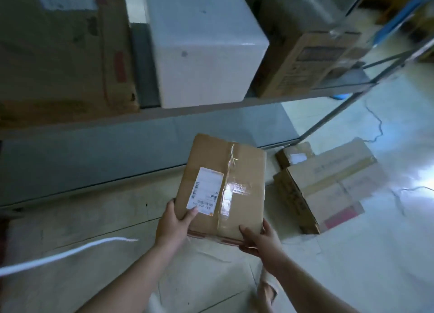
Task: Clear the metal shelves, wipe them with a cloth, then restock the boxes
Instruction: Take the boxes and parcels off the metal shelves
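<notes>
Both hands (175,221) grip a taped box (220,186) above the floor; lower shelf (94,157) bare, upper shelf (187,112) loaded; stage unclear.

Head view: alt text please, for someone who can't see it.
The left hand and right hand hold a taped, labelled cardboard box before metal shelves. A white box sits between brown cartons on the upper shelf; more cartons lie on the floor at right.
</notes>
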The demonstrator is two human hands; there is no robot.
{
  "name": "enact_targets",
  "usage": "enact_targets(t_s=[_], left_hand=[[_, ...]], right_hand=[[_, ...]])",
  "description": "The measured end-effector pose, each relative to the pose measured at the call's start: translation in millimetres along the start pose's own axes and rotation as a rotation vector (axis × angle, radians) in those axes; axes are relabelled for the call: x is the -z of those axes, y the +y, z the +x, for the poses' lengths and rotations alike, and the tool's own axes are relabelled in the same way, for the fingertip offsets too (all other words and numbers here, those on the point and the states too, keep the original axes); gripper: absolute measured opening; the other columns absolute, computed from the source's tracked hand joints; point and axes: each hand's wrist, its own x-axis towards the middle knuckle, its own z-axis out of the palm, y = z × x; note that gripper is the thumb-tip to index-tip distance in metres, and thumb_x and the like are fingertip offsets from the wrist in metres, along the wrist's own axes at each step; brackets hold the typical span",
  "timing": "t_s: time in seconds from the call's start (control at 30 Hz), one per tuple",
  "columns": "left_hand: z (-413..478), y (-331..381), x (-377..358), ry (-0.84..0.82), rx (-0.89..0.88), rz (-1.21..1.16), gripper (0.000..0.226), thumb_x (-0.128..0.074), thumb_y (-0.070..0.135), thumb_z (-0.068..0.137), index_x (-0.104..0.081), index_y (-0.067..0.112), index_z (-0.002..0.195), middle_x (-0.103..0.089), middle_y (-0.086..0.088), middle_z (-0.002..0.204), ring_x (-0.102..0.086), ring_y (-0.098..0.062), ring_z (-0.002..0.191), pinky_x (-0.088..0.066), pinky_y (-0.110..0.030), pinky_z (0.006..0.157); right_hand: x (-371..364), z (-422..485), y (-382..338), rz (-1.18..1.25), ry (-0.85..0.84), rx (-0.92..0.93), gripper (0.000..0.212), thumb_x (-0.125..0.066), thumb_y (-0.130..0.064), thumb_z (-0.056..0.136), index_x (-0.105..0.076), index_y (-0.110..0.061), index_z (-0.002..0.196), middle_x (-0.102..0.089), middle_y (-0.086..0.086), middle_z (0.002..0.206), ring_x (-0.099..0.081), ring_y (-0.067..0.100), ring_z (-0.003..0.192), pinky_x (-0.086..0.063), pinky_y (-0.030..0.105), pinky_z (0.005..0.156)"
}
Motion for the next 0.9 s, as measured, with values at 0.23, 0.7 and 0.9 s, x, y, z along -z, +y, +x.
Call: enact_targets(t_s=[0.23, 0.7, 0.9], left_hand=[[19, 69, -184, -0.19, -0.12, 0.187, 0.051, -0.076, 0.048, 0.084, -0.05, 0.037, 0.126, -0.066, 0.014, 0.111, -0.065, -0.012, 0.099, -0.051, -0.027, 0.077], [124, 200, -638, -0.223, -0.33, 0.482, 0.078, -0.08, 0.05, 0.08, -0.051, 0.02, 0.145, -0.045, 0.0, 0.128, -0.052, -0.02, 0.116, -0.042, -0.032, 0.1], [184, 194, -712, -0.374, -0.443, 0.669, 0.091, -0.077, 0.046, 0.083, -0.027, 0.029, 0.158, -0.037, -0.001, 0.155, -0.041, -0.023, 0.141, -0.035, -0.048, 0.117]], right_hand=[[157, 42, 4, 0.243, 0.185, -0.037, 0.061, -0.087, -0.014, 0.078, -0.051, -0.03, 0.124, -0.062, 0.01, 0.118, -0.072, 0.039, 0.096, -0.062, 0.05, 0.08], [512, 256, -41, 0.459, 0.399, 0.068, 0.075, -0.089, -0.03, 0.076, -0.047, -0.026, 0.139, -0.064, 0.003, 0.128, -0.069, 0.026, 0.109, -0.061, 0.05, 0.086], [534, 315, -41, 0.464, 0.533, 0.035, 0.1, -0.085, -0.061, 0.066, -0.036, -0.028, 0.146, -0.062, -0.008, 0.131, -0.065, 0.014, 0.112, -0.058, 0.039, 0.094]])
